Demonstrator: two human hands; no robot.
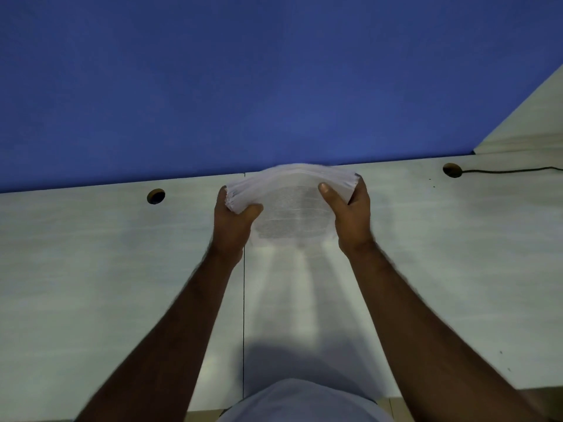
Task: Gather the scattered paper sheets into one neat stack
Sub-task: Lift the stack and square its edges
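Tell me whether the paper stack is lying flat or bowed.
Bowed. The paper stack arches upward between the left hand and right hand, which grip its two ends above the desk.

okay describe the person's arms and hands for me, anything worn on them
Both forearms are bare up to the frame's bottom edge, with no sleeve showing. The left hand and right hand wear no gloves; no ring, watch or bracelet is visible, though the picture is blurred. A pale shirt covers the torso.
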